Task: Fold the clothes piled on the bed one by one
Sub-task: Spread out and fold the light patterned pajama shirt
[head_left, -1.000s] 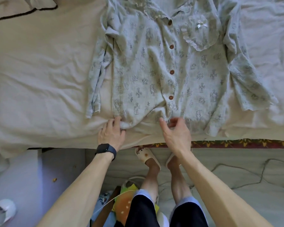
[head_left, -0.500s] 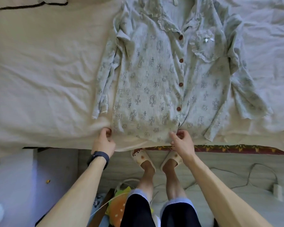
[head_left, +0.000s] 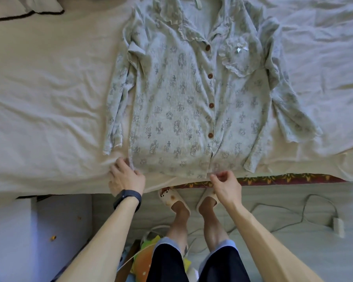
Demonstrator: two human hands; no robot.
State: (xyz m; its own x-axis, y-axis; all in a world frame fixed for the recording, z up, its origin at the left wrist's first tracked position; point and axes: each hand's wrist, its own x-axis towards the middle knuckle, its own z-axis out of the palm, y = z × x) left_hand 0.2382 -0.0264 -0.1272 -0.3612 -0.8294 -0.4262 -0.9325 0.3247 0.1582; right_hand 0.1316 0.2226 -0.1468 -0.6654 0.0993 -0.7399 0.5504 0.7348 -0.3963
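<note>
Bed point(head_left: 39, 102) sheet wrinkled. Your left hand point(head_left: 126, 178) pinches the shirt point(head_left: 181, 98) hem corner, right hand point(head_left: 225, 186) pinches hem below the buttons point(head_left: 211, 105). Shirt flat just beyond your fingers point(head_left: 121, 162); uneven tug likely skews it, or drags it off the edge.

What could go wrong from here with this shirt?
The shirt hem sits right at the edge of the bed, where the left hand and right hand pinch it; a tug could drag it off. The sleeve by the left hand lies bunched and twisted, so folding now may trap creases.
</note>
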